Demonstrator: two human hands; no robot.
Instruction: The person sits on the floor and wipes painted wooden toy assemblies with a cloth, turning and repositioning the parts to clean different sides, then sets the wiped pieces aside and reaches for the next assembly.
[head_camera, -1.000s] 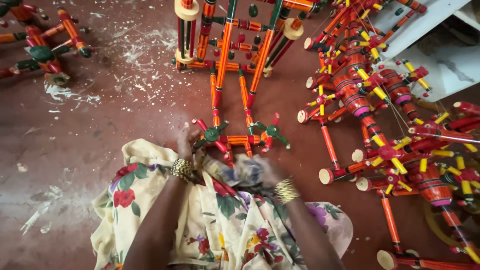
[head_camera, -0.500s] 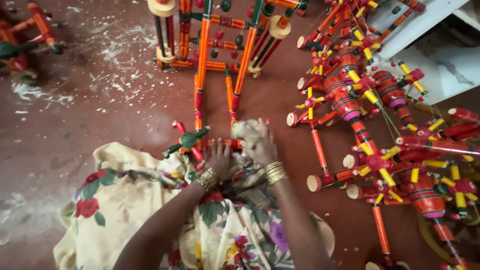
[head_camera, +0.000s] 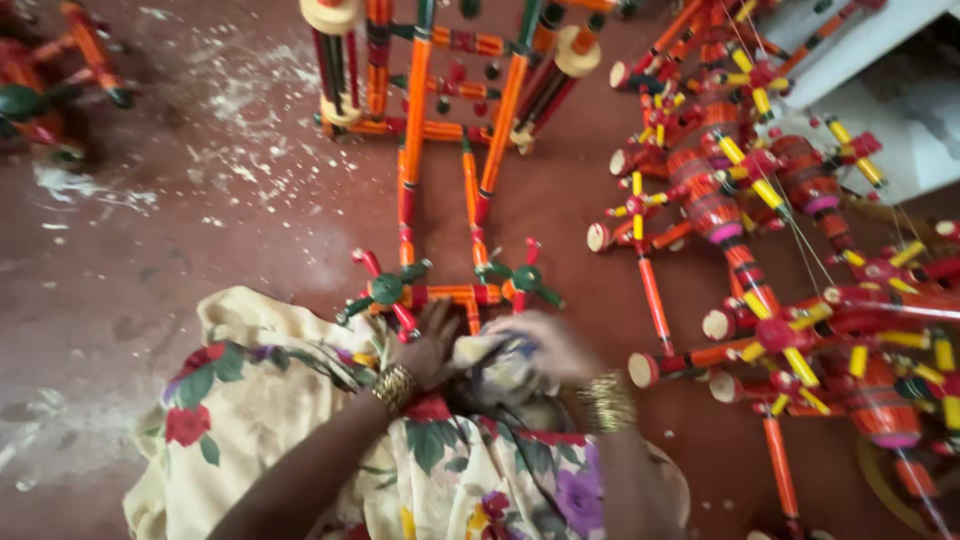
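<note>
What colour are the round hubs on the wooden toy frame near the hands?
Green round hubs, seen in the head view.

Wooden toy frame (head_camera: 440, 190): long, ladder-like, painted orange with red and green bands. It lies flat on the red-brown floor (head_camera: 150, 260), running from 12 o'clock down toward 6 o'clock. The far end carries cream-coloured wheels (head_camera: 333, 14). The near end has a short orange crossbar (head_camera: 450, 294) with a green hub at each side, each hub ringed by red and green pegs: one hub (head_camera: 388, 290) at 9 o'clock of the crossbar, the other (head_camera: 524, 278) at 3 o'clock.

Left hand (head_camera: 432, 345): on the near end, just below the crossbar, fingers spread.

Right hand (head_camera: 545, 345): blurred, beside the left hand, at 3 o'clock of it; grip unclear.
</note>
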